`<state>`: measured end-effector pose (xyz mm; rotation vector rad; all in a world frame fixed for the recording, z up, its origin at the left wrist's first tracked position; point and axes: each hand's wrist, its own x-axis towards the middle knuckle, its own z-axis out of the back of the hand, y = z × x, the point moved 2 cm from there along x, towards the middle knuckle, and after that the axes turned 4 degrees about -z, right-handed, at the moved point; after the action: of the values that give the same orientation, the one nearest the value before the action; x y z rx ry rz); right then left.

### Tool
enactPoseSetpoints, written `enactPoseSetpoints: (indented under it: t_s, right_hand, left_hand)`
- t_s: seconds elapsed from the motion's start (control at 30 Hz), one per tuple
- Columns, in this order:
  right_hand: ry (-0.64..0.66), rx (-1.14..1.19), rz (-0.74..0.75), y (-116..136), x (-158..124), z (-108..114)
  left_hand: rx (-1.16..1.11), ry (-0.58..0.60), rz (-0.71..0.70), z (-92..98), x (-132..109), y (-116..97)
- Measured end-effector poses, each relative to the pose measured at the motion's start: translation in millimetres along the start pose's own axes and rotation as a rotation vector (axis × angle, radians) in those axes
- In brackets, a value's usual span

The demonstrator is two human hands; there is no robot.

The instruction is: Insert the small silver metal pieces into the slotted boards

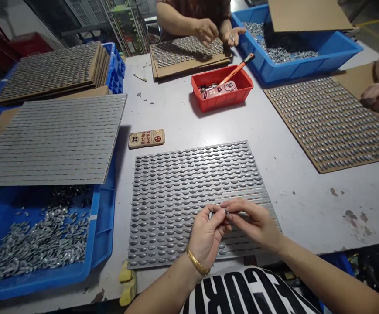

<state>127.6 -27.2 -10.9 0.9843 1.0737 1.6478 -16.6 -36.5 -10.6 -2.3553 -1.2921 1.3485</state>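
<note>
A grey board [248, 244] lies on the table in front of me, with rows of small oval metal pieces [176, 192] over its left and far parts; slotted strips show bare at its near right. Over that part, my left hand [209, 231] is closed around small oval metal pieces, one showing between thumb and fingers. Thumb and forefinger of my right hand [254, 220] pinch a small metal piece against the left fingertips. How many pieces the left palm holds is hidden.
On the left, a blue bin [102, 226] holds loose metal pieces under a slotted grey board [55, 139]. A phone [146, 138] and a red tray [222, 102] lie beyond my board. Co-workers' hands [205, 32] handle pieces over cardboard sheets; another blue bin [307, 69] stands at the far right.
</note>
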Motion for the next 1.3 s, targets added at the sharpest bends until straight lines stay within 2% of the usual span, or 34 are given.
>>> enactPoseSetpoints:
  t_s: [0.1, 0.2, 0.27, 0.47, 0.63, 0.77, 0.97, 1.07, 1.17, 1.23, 1.3]
  right_hand:
    - [-0.052, -0.159, 0.073, -1.5, -5.3, 8.0]
    - [-0.095, -0.311, 0.064, -11.9, -3.2, 21.2]
    - [-0.079, -0.386, 0.065, -22.0, 0.8, 26.5]
    - [0.001, -0.603, 0.207, -45.1, 12.5, 18.8]
    - [0.051, -0.784, 0.256, -47.4, 15.6, 14.8]
    - [0.071, -0.825, 0.271, -49.5, 14.5, 16.1]
    - [0.066, -0.734, 0.199, -44.8, 15.5, 18.3]
    - [0.042, -0.509, 0.12, -27.0, 18.1, 22.4]
    - [0.114, -0.236, 0.009, -10.2, 19.3, 23.3]
    - [0.159, -0.095, -0.083, -5.9, 17.7, 21.1]
    - [0.139, 0.01, -0.153, -6.5, 13.6, 17.8]
  left_hand:
    - [0.005, -0.033, 0.023, -1.2, -1.6, -1.2]
    - [-0.031, -0.105, 0.017, -0.7, -6.5, -10.5]
    - [-0.037, -0.115, 0.001, -1.3, -9.4, -17.2]
    - [0.033, -0.112, 0.056, -2.1, -9.3, -15.3]
    - [0.057, -0.104, 0.059, 1.6, -5.7, -9.9]
    - [0.028, -0.107, 0.064, 2.8, -3.1, -10.6]
    - [-0.012, -0.099, 0.053, 1.9, 0.1, -9.4]
    - [0.014, -0.099, 0.039, 2.0, 1.7, -6.5]
    - [0.049, -0.076, 0.003, 1.2, 2.9, -3.9]
    - [0.075, -0.059, -0.024, -0.3, 3.7, -1.8]
    - [0.095, -0.055, -0.031, -1.9, 4.7, 1.6]
